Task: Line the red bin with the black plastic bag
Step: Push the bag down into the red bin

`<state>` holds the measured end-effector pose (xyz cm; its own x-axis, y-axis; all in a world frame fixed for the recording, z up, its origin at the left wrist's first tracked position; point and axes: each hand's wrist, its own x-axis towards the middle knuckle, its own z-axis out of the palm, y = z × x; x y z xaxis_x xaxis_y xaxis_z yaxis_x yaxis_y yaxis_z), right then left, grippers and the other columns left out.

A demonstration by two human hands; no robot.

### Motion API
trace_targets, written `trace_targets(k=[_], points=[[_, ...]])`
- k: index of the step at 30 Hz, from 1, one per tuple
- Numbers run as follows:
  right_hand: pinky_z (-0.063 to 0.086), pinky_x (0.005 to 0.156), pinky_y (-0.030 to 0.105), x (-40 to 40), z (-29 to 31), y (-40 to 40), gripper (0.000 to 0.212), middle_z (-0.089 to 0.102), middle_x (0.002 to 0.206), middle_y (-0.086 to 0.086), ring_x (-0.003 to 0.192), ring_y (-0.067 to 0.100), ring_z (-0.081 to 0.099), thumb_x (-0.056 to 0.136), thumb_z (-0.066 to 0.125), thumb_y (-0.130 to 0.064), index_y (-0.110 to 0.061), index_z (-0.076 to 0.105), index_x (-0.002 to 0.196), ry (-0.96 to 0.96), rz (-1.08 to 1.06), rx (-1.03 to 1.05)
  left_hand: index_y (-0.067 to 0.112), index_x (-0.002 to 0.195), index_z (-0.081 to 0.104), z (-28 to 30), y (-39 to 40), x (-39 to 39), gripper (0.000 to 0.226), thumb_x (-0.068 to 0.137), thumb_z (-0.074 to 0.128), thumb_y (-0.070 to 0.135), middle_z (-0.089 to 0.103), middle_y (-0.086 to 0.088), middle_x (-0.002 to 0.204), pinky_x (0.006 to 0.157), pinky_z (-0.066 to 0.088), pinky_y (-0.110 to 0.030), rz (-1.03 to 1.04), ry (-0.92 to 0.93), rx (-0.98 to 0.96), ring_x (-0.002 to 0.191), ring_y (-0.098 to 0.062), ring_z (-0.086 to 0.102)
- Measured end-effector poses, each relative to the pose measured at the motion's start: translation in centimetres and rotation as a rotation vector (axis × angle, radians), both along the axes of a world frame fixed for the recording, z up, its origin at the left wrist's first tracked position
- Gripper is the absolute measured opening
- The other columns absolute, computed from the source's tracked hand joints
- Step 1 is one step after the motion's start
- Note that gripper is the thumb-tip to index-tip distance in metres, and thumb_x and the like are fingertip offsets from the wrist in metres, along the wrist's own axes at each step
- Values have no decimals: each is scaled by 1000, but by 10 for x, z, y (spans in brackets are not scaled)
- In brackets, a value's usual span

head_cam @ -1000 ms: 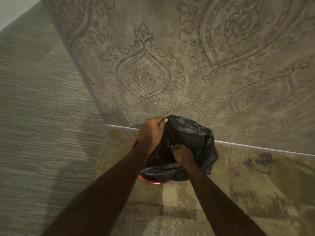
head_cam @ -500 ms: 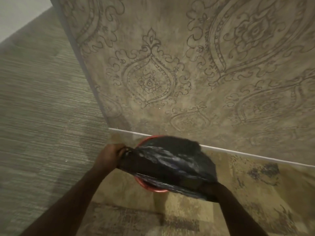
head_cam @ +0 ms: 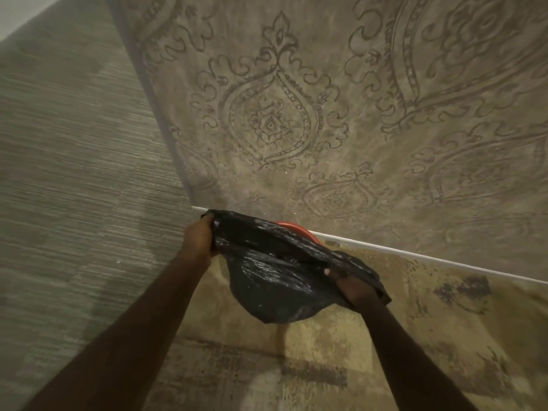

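Our left hand (head_cam: 198,236) and right hand (head_cam: 354,287) both grip the black bag (head_cam: 275,280), stretched over the red bin (head_cam: 299,228).

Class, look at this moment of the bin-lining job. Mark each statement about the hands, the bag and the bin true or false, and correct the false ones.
1. Both hands grip the black bag. True: the left hand and the right hand each hold an edge.
2. The red bin is fully visible. False: only a bit of its rim shows behind the bag.
3. The bag is stretched between the hands. True.
4. The bin stands in the middle of the room. False: it sits by the patterned wall.
5. The bag is white. False: it is black.
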<state>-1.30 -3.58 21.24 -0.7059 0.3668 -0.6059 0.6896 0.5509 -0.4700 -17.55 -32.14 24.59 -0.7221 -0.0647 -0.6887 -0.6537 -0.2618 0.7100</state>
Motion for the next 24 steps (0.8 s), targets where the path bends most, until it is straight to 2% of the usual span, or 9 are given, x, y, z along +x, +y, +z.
trace_targets(k=[3,7,11,13,15,18,19,22,24], points=[[25,120,40,-14,-15,2,50,48,153,9,142,28,42,98,52,-46,-25,51,144,-23,-81,62,17,82,68,-18,2,-3,18,95,57,24,70,-11,87,63,56,-35,-106,79,-169,79,-30,69],[37,108,37,-19,-38,5,51,62,138,5,129,27,55,87,68,-49,-27,60,132,54,-90,104,3,95,71,-52,-3,-5,26,97,54,22,71,-30,102,82,59,-61,-187,192,-358,96,-44,71],[27,121,41,-25,-67,4,60,50,151,6,140,28,43,91,67,-45,-23,51,144,53,-91,-8,-2,93,70,-84,-7,-15,30,99,51,20,71,-27,93,83,56,-59,-188,341,-472,90,-38,70],[23,121,25,-25,-77,4,53,42,157,7,141,20,40,99,57,-39,-19,48,147,32,-114,-89,-3,92,68,-94,-9,-18,31,98,51,22,67,-19,85,79,55,-56,-162,404,-457,81,-28,64],[27,103,3,-22,-86,4,45,43,155,10,133,13,46,104,48,-32,-13,49,144,6,-142,-106,-3,88,67,-100,-13,-17,37,94,51,30,64,-15,81,69,55,-48,-136,470,-419,75,-23,60],[25,95,-3,-24,-91,0,40,49,143,11,136,29,44,105,45,-15,3,49,140,-32,-135,-120,6,77,65,-108,-22,-11,34,90,50,34,62,-9,72,61,48,-37,-133,530,-459,68,-19,58],[29,97,-2,-28,-89,-3,40,49,140,8,134,30,46,104,48,-13,4,49,140,-44,-128,-146,9,77,66,-111,-24,-9,30,91,50,30,63,-7,72,61,49,-38,-142,531,-470,68,-18,58],[38,106,22,-36,-82,-13,44,52,146,17,130,28,52,101,56,-19,-5,52,142,-143,-5,-100,12,86,72,-118,-24,-3,24,95,52,23,70,-8,75,67,54,-40,-199,507,-483,70,-18,64],[36,115,35,-39,-83,-21,44,51,148,14,137,29,47,103,49,-33,-15,51,144,-116,141,171,5,86,73,-123,-20,-2,26,97,53,18,72,-21,78,65,55,-42,-238,498,-487,70,-19,64]])
